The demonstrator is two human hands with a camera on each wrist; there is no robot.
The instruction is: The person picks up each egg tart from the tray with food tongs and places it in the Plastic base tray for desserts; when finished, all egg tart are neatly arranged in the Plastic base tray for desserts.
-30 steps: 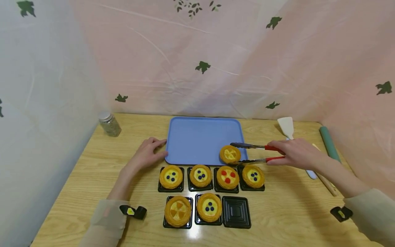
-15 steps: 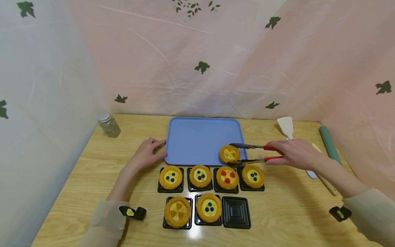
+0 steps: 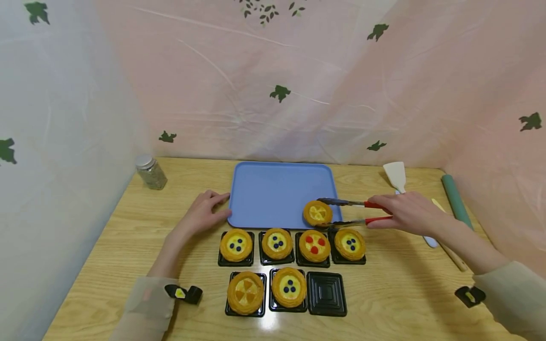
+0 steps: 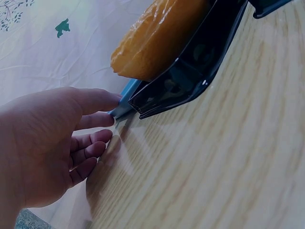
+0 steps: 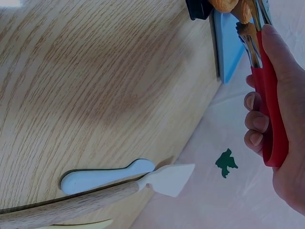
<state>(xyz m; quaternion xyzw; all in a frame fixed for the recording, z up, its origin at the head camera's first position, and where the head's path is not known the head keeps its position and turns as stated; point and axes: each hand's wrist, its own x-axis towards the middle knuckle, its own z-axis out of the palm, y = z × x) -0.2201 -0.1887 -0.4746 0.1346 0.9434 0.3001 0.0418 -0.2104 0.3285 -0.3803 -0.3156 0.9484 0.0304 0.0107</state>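
My right hand (image 3: 403, 210) grips red-handled metal tongs (image 5: 269, 105). Their two arms lie on either side of a tart with pale yellow wedges (image 3: 317, 213), at the front right corner of the blue tray (image 3: 277, 189). Whether the tongs press the tart's rim I cannot tell. My left hand (image 3: 204, 213) rests at the tray's left edge, thumb and fingertips touching or very near it, fingers loosely bent in the left wrist view. In front of the tray, a row of black square holders carries blueberry tarts (image 3: 236, 245) and one red-topped tart (image 3: 314, 245).
Nearer me sit an orange-wedge tart (image 3: 245, 292), another blueberry tart (image 3: 289, 287) and a bare black holder (image 3: 326, 293). A lidded glass jar (image 3: 151, 173) stands back left. At right lie a white spatula (image 3: 395, 176), a light-blue handled tool (image 5: 105, 177) and a green roll (image 3: 456, 199).
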